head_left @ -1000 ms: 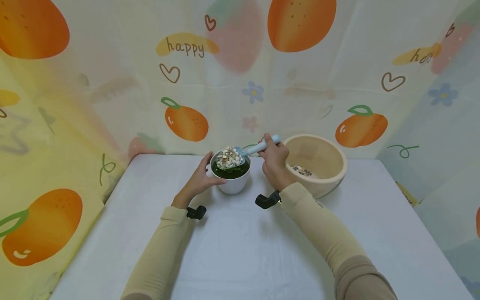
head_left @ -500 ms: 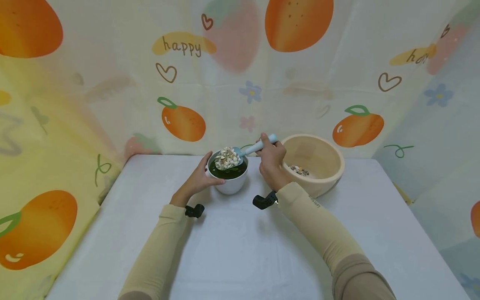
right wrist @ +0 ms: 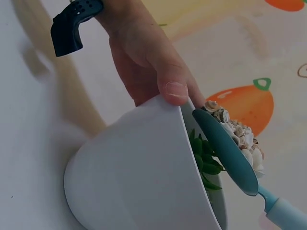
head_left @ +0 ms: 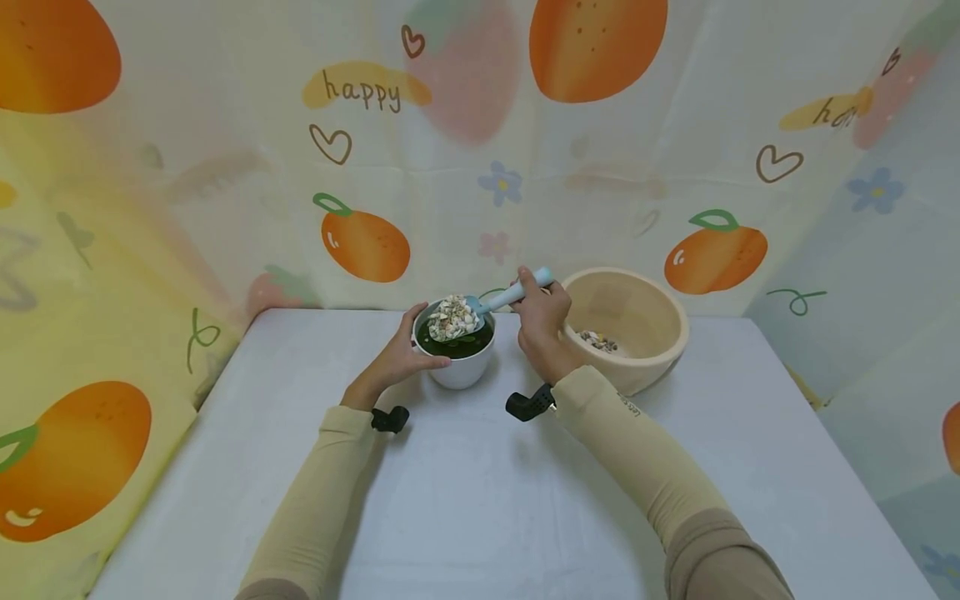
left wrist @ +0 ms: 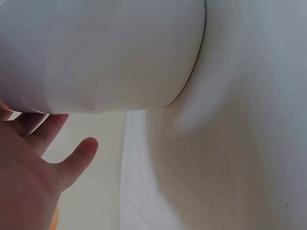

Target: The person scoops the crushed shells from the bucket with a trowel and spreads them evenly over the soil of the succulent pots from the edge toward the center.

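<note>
A white flowerpot (head_left: 459, 372) stands on the table, with a green leafy plant (right wrist: 206, 163) inside. My left hand (head_left: 395, 357) holds it from the left, the thumb at the near rim and the fingers round the far side. My right hand (head_left: 546, 323) grips the pale blue handle of a small trowel (head_left: 512, 296). The trowel's blade is heaped with small shells (head_left: 452, 317) and lies over the pot's mouth, above the plant. In the right wrist view the blade (right wrist: 230, 155) is near level with the rim, its load facing away from the plant.
A large beige bowl (head_left: 648, 300) stands right behind my right hand, with a small pile of mixed pebbles or shells (head_left: 598, 341) at its bottom. The white-covered table (head_left: 480, 500) ends at a fruit-print curtain (head_left: 450, 200) behind and along both sides.
The head view has shifted slightly, sliding the scene a little to the left. Both hands keep their hold, and the loaded trowel stays over the pot.
</note>
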The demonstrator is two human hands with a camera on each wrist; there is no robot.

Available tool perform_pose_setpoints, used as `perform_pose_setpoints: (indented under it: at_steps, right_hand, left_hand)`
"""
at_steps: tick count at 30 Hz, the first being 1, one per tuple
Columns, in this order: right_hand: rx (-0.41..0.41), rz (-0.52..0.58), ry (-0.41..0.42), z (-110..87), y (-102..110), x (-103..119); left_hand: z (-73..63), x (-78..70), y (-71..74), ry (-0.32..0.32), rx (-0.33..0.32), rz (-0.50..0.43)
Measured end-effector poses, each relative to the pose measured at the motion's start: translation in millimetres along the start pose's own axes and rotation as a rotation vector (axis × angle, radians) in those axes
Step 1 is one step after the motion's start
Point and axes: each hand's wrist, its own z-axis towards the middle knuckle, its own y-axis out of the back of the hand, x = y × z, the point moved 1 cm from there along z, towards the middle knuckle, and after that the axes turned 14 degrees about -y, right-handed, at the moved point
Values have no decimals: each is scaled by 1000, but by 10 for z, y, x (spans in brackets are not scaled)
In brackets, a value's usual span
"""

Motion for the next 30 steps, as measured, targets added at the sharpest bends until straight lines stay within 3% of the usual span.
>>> perform_pose_setpoints:
  at_steps: [4,10,18,30]
  right_hand:
    - [6,-39,24,-15,-6,4]
    - [16,-66,23,-15,0,-3]
    - [24,-103,51,-13,-3,-31]
    - [25,-117,88,-7,-36,-56]
  left_hand:
    - [38,153,-16,0,-16,5]
    - [25,234,-42,-21,-62,12]
    - [-50,188,-94,31,-104,47]
    - [-52,178,-94,33,-104,41]
